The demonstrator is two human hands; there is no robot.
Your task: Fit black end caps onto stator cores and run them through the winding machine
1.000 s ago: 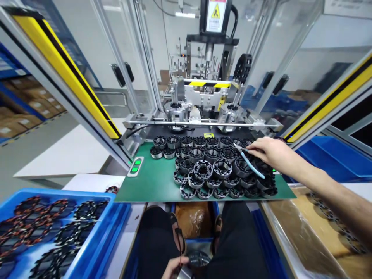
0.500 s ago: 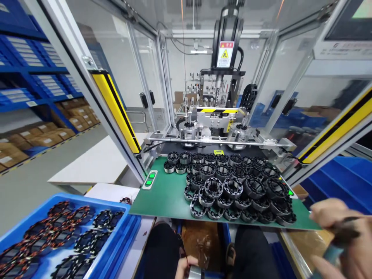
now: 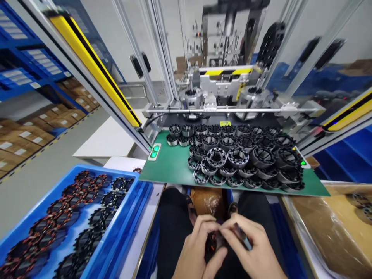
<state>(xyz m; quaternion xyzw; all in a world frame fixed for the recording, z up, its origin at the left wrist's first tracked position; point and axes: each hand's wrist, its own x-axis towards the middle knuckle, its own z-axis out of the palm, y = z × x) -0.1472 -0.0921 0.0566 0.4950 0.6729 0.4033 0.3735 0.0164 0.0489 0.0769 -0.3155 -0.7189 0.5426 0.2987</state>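
Note:
Over my lap, my left hand (image 3: 196, 250) is closed around a dark motor stator ring (image 3: 211, 243) with reddish-orange parts, mostly hidden by the fingers. Close beside it, my right hand (image 3: 252, 248) grips a small hand tool (image 3: 243, 236) with a teal and dark handle; its working end cannot be made out. The right fingertips meet the upper edge of the ring. Ahead of both hands, stacked black-and-silver stator rings (image 3: 216, 157) cover much of a green work board (image 3: 171, 166).
At left stands a blue tray (image 3: 84, 167) of stators, some orange-trimmed, some black and white. A press machine (image 3: 222, 93) with yellow side guards (image 3: 99, 66) rises behind the board. Green buttons (image 3: 155, 152) sit at the board's left. At right lies a plastic-covered carton (image 3: 328, 224).
My right hand has come from the far right to my lap, bringing the tool to the left hand. The left hand has risen further into view with the stator ring. The view has tilted down.

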